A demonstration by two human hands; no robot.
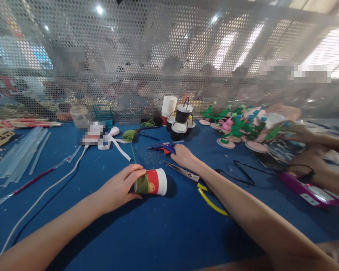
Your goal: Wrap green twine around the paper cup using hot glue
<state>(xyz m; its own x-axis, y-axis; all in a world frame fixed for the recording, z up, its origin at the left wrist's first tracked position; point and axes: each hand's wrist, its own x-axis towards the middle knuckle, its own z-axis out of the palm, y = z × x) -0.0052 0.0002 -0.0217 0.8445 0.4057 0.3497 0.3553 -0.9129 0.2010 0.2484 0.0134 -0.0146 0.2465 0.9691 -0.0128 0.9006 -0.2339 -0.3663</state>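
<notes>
My left hand (121, 188) is closed around a small red and white paper cup (154, 181) that lies on its side on the blue table (158, 233), its base wrapped in green yarn. A green strand runs from it up towards a green yarn ball (129, 134). My right hand (183, 155) reaches forward and grips the handle of a blue glue gun (164, 146) lying on the table. Scissors with yellow handles (196, 181) lie under my right forearm.
Clear glue sticks (19, 154) lie at the left, with a white cable (45, 192). Stacked cups and black pots (178, 120) stand at the back before a perforated metal screen (169, 56). Another person's hands (313, 158) work at the right near green and pink craft flowers (237, 126) and a pink phone (307, 190).
</notes>
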